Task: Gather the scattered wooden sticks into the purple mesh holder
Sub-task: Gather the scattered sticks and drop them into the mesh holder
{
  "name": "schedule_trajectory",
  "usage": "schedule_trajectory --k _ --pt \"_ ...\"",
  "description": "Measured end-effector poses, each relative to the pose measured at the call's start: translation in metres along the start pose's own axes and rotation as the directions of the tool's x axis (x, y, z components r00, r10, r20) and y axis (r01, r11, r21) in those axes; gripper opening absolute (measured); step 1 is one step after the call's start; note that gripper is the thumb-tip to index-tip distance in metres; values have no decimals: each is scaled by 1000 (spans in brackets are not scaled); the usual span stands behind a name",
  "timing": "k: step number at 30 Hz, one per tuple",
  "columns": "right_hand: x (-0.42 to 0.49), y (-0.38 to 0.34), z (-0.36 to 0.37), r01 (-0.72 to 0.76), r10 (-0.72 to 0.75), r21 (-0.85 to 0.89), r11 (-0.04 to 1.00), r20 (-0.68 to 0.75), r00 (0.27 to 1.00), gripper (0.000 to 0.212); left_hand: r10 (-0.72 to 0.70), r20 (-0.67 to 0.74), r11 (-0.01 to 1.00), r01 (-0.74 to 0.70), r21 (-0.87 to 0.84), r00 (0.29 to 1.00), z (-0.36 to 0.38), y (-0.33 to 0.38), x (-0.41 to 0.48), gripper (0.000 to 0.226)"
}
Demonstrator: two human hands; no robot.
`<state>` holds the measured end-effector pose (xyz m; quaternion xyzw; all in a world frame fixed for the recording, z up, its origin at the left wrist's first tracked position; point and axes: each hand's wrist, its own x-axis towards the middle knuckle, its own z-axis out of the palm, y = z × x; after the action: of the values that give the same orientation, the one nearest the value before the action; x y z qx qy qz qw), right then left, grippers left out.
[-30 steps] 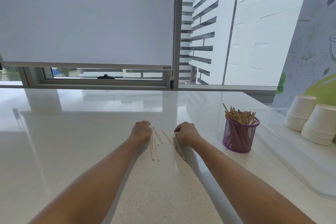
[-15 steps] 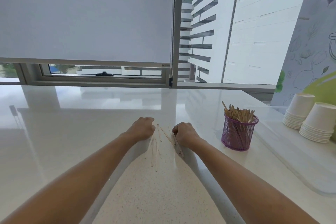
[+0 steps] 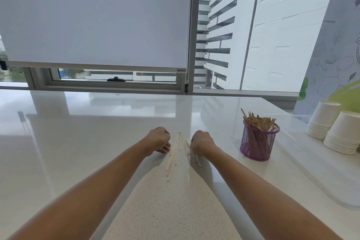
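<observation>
white speckled counter [image 3: 97, 152] | left hand [image 3: 158, 140] fisted, centre frame | right hand [image 3: 202, 143] curled, grip cannot be told | white paper cup stacks [image 3: 342, 132] far right | purple mesh holder [image 3: 257, 144] right of hands, stick-filled | loose pale wooden sticks [image 3: 174, 155] fanned between hands

bright window daylight, glossy glare

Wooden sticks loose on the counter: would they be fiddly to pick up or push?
Probably light and slippery: the wooden sticks look thin and lie flat on a glossy counter, so a push should slide them. Likely fiddly to lift singly, being so flat. Unlikely to roll.
</observation>
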<state>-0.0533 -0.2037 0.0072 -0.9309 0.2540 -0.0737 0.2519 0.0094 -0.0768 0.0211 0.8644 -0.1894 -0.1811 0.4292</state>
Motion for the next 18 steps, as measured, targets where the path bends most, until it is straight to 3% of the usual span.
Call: schedule_trajectory --k 7,9,10,14,18 --pt "0 -19 13 31 -32 13 999 66 997 29 -6 25 989 9 -147 1000 12 6 -5 36" --pt "2 -18 13 35 -39 48 998 85 996 21 -10 9 984 11 -177 1000 9 3 -5 35" --pt "2 -18 12 45 -49 50 998 84 995 17 -7 -19 984 3 -180 1000 8 0 -5 34" --pt "-2 -17 11 63 -62 -6 998 105 992 46 108 -239 974 -151 -169 965 4 -16 -3 27" --pt "-4 -22 14 77 -75 -40 996 57 996 21 79 -372 900 -227 -372 925 9 -39 2 29"
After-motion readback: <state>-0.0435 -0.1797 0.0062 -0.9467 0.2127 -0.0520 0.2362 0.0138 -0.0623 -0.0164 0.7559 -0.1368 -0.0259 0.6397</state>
